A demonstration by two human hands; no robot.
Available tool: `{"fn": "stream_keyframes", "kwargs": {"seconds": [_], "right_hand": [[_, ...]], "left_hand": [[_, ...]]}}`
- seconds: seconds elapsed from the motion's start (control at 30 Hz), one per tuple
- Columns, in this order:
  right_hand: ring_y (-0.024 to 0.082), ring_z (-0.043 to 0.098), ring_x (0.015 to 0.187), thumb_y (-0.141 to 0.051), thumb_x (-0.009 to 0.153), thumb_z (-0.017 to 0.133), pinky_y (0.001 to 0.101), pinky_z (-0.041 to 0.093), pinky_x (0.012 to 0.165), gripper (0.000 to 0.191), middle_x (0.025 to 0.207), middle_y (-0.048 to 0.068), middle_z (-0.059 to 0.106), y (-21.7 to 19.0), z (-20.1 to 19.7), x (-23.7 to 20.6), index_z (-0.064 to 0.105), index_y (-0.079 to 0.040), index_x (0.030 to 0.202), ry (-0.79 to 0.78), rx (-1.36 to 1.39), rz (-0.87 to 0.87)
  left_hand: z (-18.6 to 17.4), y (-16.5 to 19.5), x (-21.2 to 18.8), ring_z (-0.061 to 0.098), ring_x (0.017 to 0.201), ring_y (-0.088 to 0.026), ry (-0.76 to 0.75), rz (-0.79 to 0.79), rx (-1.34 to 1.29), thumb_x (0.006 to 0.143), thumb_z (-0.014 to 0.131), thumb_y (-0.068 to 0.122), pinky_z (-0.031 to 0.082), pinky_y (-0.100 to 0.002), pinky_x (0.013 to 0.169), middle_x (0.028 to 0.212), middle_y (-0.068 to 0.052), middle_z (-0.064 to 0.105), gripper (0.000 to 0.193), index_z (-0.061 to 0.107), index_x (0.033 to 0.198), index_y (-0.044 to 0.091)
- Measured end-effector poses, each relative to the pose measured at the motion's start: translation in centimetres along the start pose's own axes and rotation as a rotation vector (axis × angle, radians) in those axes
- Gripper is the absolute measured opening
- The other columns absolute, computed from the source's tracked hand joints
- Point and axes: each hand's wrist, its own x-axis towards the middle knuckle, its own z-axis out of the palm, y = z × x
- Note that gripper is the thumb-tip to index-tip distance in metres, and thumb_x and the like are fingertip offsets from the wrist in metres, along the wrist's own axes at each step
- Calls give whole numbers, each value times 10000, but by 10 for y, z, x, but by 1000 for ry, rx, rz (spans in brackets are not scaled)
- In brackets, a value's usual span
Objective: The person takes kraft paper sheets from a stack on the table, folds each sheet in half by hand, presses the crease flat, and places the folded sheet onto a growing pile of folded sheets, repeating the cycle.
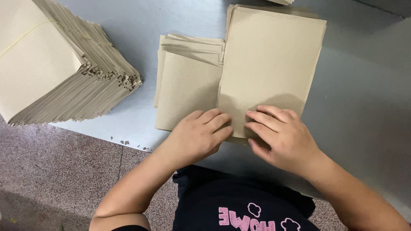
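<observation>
My left hand (199, 134) and my right hand (282, 134) rest side by side on the near edge of a flat stack of tan paper sheets (272, 64) on a grey metal table (368, 98). The fingers of both hands are curled and press down at the bottom edge of the top sheet; whether they pinch it I cannot tell. Just left of this stack lies a smaller pile of folded tan paper pieces (186, 85), partly under my left hand's fingertips.
A tall, fanned bundle of tan sheets (55, 64) tied with a thin band sits at the table's left end, overhanging its edge. Speckled reddish floor (51, 171) shows below the table. More paper peeks in at the top edge (282, 1).
</observation>
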Motion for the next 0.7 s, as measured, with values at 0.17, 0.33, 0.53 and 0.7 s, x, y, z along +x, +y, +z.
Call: {"fn": "stream_keyframes", "kwargs": {"seconds": [0.17, 0.33, 0.53, 0.7], "right_hand": [[254, 606, 1220, -203, 749, 820, 420, 476, 933, 317, 1244, 43, 697, 2, 0, 0, 732, -100, 1036, -2, 17, 4], [274, 607, 1220, -211, 733, 819, 437, 478, 942, 343, 1253, 68, 689, 1, 1, 0, 724, -86, 1039, -18, 8, 3], [275, 599, 1236, -201, 737, 815, 443, 472, 947, 366, 1279, 62, 679, -4, -1, 1, 724, -80, 1070, -9, -12, 30], [295, 587, 1235, -405, 740, 837, 449, 466, 958, 501, 1271, 84, 665, -6, 3, -4, 710, -76, 1095, 7, -52, 26]], "left_hand": [[-2, -7, -1, 630, 1217, -244, -7, 37, 14, 811, 696, 169, 534, -354, 862, 1270, -52, 659, 325, 695, 1132, 115], [-3, -6, -1, 644, 1203, -247, -7, 101, 145, 829, 645, 206, 540, -355, 857, 1288, -70, 667, 345, 691, 1159, 116], [8, -1, 2, 670, 1106, -256, 39, 120, 223, 837, 638, 221, 515, -348, 761, 1167, -72, 680, 347, 687, 1168, 125], [15, -11, 4, 664, 1052, -226, 25, 45, 57, 852, 667, 201, 529, -374, 808, 1097, -39, 696, 276, 679, 1113, 114]]}}
